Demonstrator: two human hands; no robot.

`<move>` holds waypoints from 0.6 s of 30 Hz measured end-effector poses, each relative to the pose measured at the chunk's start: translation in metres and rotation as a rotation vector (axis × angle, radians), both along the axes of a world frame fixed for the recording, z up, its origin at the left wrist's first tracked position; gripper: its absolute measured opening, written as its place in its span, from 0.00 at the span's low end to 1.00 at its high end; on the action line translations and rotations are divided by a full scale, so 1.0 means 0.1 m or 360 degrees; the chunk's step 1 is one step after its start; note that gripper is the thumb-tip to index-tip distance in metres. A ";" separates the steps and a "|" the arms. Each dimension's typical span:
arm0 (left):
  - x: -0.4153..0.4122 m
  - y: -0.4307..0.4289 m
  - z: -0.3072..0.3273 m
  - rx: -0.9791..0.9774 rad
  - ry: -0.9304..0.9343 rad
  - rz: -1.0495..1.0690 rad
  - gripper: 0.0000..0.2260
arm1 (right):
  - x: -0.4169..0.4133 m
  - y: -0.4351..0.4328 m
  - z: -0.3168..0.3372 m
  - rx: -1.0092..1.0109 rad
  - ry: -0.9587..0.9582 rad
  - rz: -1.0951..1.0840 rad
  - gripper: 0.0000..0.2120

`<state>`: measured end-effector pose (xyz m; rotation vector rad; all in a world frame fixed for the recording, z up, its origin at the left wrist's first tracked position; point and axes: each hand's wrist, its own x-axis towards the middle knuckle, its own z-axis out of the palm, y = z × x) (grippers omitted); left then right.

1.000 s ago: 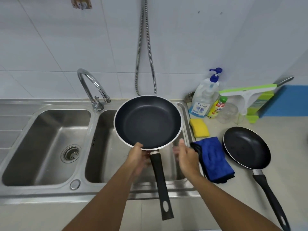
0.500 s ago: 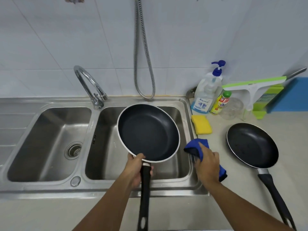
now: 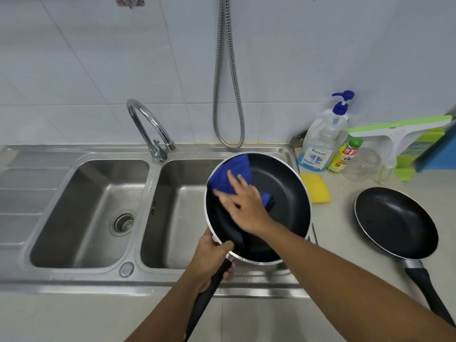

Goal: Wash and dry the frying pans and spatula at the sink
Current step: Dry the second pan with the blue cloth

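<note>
From the head camera I look down on a stainless double sink (image 3: 148,280) set in a pale beige counter (image 3: 345,280), with a wall of large white tiles (image 3: 74,70) behind it. A curved chrome tap (image 3: 148,124) stands on the ridge between the two basins, and a metal shower hose (image 3: 228,95) hangs down the wall in a loop above the right basin. The left basin shows its round drain (image 3: 122,222). My left hand (image 3: 212,257) has its fingers wrapped round the black handle of the frying pan (image 3: 283,193), holding it tilted over the right basin, dark inside facing up. My right hand (image 3: 244,206) lies flat with the fingers spread, pressing a blue cloth (image 3: 232,174) against the upper left of the pan's inside. On the counter right of the sink a yellow sponge (image 3: 317,188) lies just beside the pan's rim. Behind it, against the wall, stand a clear pump bottle (image 3: 323,139) with a blue top, a small yellow bottle (image 3: 345,155) with a green cap, a glass jar (image 3: 362,164) and a white and green squeegee (image 3: 394,129). The second frying pan (image 3: 394,220) rests flat on the counter, well apart from the first, its handle pointing toward me.
</note>
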<state>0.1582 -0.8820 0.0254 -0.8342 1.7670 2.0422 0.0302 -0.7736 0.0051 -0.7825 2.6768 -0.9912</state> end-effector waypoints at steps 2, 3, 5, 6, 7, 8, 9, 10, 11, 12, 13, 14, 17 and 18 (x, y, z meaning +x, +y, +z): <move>0.00 -0.17 0.01 -0.0079 0.0045 -0.0027 0.16 | 0.23 0.10 -0.13 -0.0053 0.0108 0.0273 0.22; 0.00 -0.25 0.01 -0.0104 0.0054 -0.0056 0.17 | 0.33 0.17 -0.20 -0.0062 0.0111 0.0414 0.27; 0.01 -0.38 0.02 -0.0128 0.0035 -0.0116 0.19 | 0.40 0.26 -0.26 0.0080 0.0157 0.0618 0.33; 0.01 -0.41 0.02 -0.0123 0.0024 -0.0131 0.19 | 0.35 0.27 -0.28 0.0212 0.0318 0.0664 0.33; 0.01 -0.43 0.02 -0.0116 0.0020 -0.0139 0.19 | 0.25 0.24 -0.32 0.0328 0.0558 0.0673 0.31; 0.01 -0.45 0.01 -0.0110 0.0018 -0.0145 0.20 | 0.12 0.20 -0.32 0.0422 0.0726 0.0583 0.30; 0.02 -0.47 0.01 -0.0105 0.0010 -0.0157 0.20 | 0.00 0.15 -0.30 0.0467 0.0750 0.0381 0.30; 0.02 -0.49 0.01 -0.0098 -0.0005 -0.0173 0.20 | -0.12 0.11 -0.25 0.0505 0.0699 0.0141 0.30; 0.02 -0.51 0.02 -0.0091 -0.0013 -0.0188 0.19 | -0.22 0.08 -0.20 0.0516 0.0636 -0.0039 0.30; 0.01 -0.53 0.03 -0.0090 -0.0007 -0.0201 0.19 | -0.27 0.03 -0.16 0.0524 0.0577 -0.0142 0.30; 0.00 -0.54 0.03 -0.0095 0.0005 -0.0209 0.19 | -0.28 -0.02 -0.13 0.0522 0.0542 -0.0174 0.31; -0.02 -0.55 0.04 -0.0096 0.0016 -0.0202 0.18 | -0.25 -0.08 -0.10 0.0507 0.0539 -0.0148 0.32; -0.08 -0.55 0.07 -0.0017 0.0026 -0.0144 0.12 | 0.00 -0.18 -0.06 0.0311 0.0528 0.0254 0.34; -0.10 -0.56 0.08 0.0041 0.0020 -0.0119 0.15 | 0.11 -0.19 -0.09 0.0231 0.0430 0.0402 0.34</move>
